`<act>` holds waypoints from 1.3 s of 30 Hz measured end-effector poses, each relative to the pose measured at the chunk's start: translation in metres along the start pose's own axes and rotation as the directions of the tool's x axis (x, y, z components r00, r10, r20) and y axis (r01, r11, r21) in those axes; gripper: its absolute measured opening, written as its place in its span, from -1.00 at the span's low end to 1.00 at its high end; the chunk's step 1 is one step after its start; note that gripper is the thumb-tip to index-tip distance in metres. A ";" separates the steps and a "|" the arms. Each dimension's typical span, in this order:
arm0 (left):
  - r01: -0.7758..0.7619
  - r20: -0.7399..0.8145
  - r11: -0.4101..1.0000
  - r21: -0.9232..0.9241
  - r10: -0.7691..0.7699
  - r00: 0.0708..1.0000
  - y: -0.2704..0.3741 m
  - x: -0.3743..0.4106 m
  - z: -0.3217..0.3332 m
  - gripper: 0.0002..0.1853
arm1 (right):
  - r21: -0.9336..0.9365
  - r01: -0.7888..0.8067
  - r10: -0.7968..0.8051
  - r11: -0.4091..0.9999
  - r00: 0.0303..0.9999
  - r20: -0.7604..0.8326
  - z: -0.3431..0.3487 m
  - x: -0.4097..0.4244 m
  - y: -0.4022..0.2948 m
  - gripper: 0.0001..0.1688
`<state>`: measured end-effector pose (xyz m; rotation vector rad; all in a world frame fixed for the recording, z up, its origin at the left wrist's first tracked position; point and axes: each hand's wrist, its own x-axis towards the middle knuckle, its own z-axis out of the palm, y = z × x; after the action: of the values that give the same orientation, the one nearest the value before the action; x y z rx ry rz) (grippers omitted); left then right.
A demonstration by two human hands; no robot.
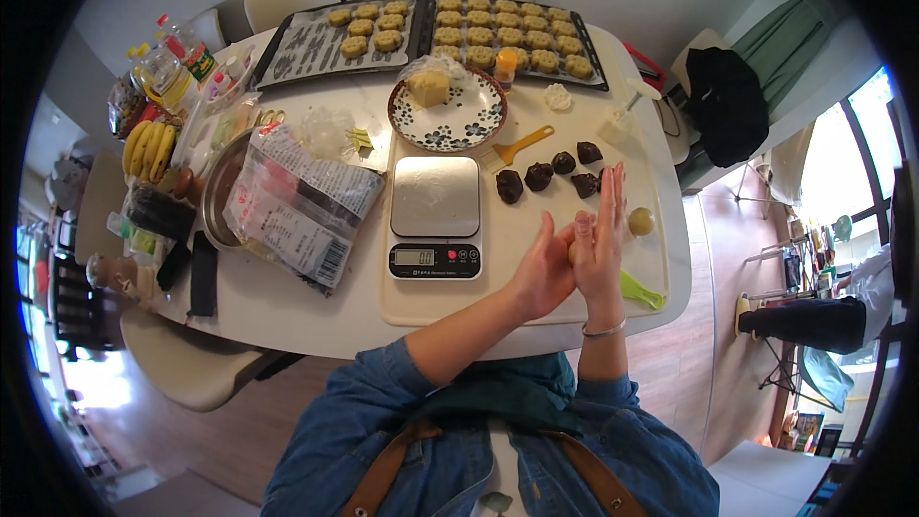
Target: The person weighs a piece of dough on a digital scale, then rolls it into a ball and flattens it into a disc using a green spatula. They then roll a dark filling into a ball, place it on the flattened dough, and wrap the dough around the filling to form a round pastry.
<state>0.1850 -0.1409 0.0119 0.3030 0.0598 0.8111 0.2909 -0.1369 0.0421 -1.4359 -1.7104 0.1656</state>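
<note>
My left hand point(540, 274) and my right hand point(602, 248) are pressed palm to palm above the right part of a cream mat point(431, 310). Between them a sliver of a yellowish dough ball point(572, 253) shows; the palms hide most of it. Just right of my right hand lies another dough ball point(641, 221). Beyond my fingertips sit several dark filling balls point(539, 177), one partly covered by the right hand. A light-green measuring spoon point(641, 291) rests near the right wrist. To the left stands a digital kitchen scale point(435, 197) with a bare metal plate.
Two baking trays point(423, 50) with several moulded pastries point(479, 36) line the far edge. Nearer are a floral plate point(470, 118) bearing dough point(428, 88), a yellow-handled brush point(524, 146) and a white plunger mould point(623, 119). At left, a plastic packet point(305, 205) leans over a metal bowl point(215, 194) near bananas point(148, 151).
</note>
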 end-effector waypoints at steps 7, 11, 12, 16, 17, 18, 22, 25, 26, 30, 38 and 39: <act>-0.319 -0.151 0.940 0.121 0.335 0.930 0.011 0.005 0.006 -0.19 | 0.322 0.081 -0.199 0.943 0.915 0.352 -0.009 -0.007 -0.045 -0.33; 0.106 -0.136 0.979 0.174 -0.083 0.987 -0.002 -0.004 0.007 -0.28 | 0.197 0.102 -0.094 0.975 0.994 -0.049 0.004 0.013 -0.020 -0.36; 0.051 -0.036 0.985 0.162 -0.046 0.998 -0.003 -0.002 0.008 -0.28 | 0.303 0.060 -0.025 0.951 0.993 -0.118 0.003 0.014 -0.012 -0.37; -0.133 0.063 0.987 0.092 0.128 0.990 0.010 0.000 0.007 -0.24 | -0.136 0.076 -0.080 0.988 0.997 -0.023 0.004 -0.005 -0.010 -0.36; -0.211 0.082 0.975 0.063 0.205 0.975 0.016 0.002 0.002 -0.22 | -0.013 0.074 -0.073 0.997 0.996 0.055 0.004 -0.014 -0.021 -0.37; -0.288 0.100 0.957 0.036 0.283 0.954 0.021 0.004 0.000 -0.21 | 0.112 0.062 -0.077 0.992 0.989 0.130 0.007 -0.024 -0.034 -0.37; -0.372 -0.114 0.916 0.152 0.390 0.914 0.015 0.010 -0.008 -0.19 | 0.377 0.159 -0.270 0.912 0.926 0.262 0.000 -0.017 -0.064 -0.42; -0.151 -0.027 0.965 0.216 0.160 0.987 -0.004 0.003 -0.013 -0.13 | 0.152 0.164 -0.177 0.975 0.981 0.078 0.012 0.003 -0.037 -0.47; -0.054 -0.085 0.971 0.233 0.075 0.993 -0.006 0.004 -0.011 -0.04 | 0.056 0.185 -0.186 0.981 0.982 0.021 0.011 0.012 -0.027 -0.49; 0.056 0.020 0.998 0.025 -0.056 0.998 0.013 0.006 -0.001 0.08 | 0.078 0.058 -0.056 0.995 0.998 -0.028 -0.008 0.026 0.018 -0.52; -0.139 0.082 0.969 -0.205 0.159 0.984 0.037 -0.002 0.011 0.00 | 0.049 0.141 -0.142 0.989 0.990 0.017 -0.019 -0.019 -0.003 -0.55; -0.151 0.093 0.967 -0.206 0.173 0.981 0.038 -0.002 0.010 0.01 | 0.047 0.157 -0.158 0.986 0.987 0.013 -0.016 -0.025 -0.011 -0.56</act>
<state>0.1587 -0.1200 0.0318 0.1645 -0.1507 0.9541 0.2926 -0.1684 0.0456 -1.2633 -1.8140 0.1295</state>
